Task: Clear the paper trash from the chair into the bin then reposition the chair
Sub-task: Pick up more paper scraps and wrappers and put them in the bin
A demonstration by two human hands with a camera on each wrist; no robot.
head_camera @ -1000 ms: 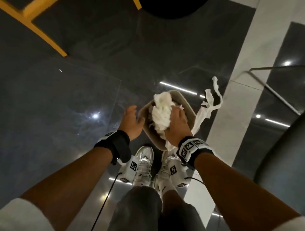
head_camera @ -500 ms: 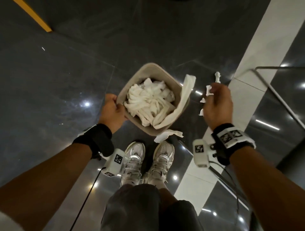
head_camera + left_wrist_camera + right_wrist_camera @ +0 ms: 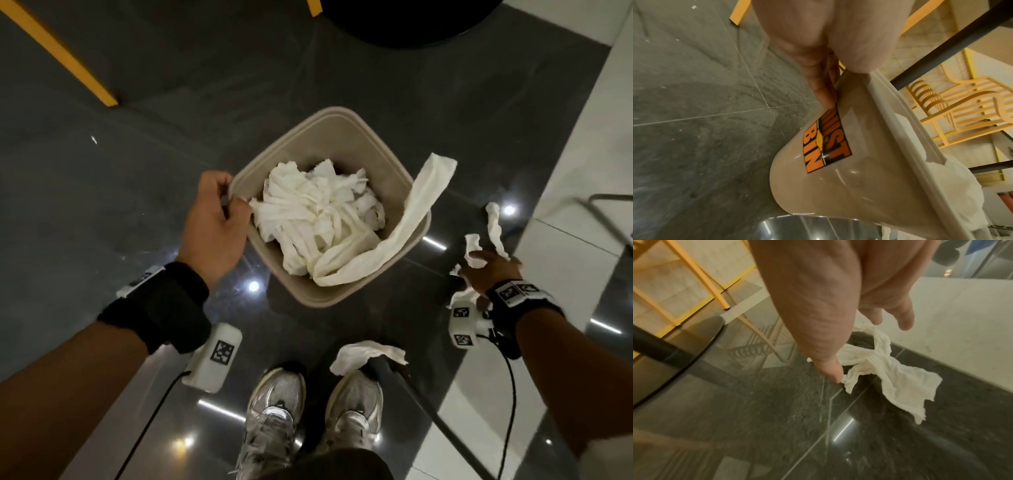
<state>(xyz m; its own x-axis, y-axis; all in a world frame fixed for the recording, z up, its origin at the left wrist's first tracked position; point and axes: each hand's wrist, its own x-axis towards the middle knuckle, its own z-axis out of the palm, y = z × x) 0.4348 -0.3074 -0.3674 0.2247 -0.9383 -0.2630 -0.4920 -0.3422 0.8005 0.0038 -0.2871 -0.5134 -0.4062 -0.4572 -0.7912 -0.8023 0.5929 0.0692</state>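
A beige bin stands on the dark floor, packed with crumpled white paper. One long strip drapes over its right rim. My left hand grips the bin's left rim; the left wrist view shows its fingers on the outer wall of the bin above a "DUST BIN" label. My right hand is low at the right of the bin and pinches a torn paper strip. That strip hangs from thumb and fingers above the floor. Another paper piece lies by my right shoe.
A dark chair's metal legs stand at the right, with one leg running past my shoes. Yellow chair legs cross the top left. A black round base sits at the top. A pale floor band runs along the right.
My right hand left the bin after pressing paper in, and has moved right and down with a strip. My left hand took hold of the rim and keeps it.
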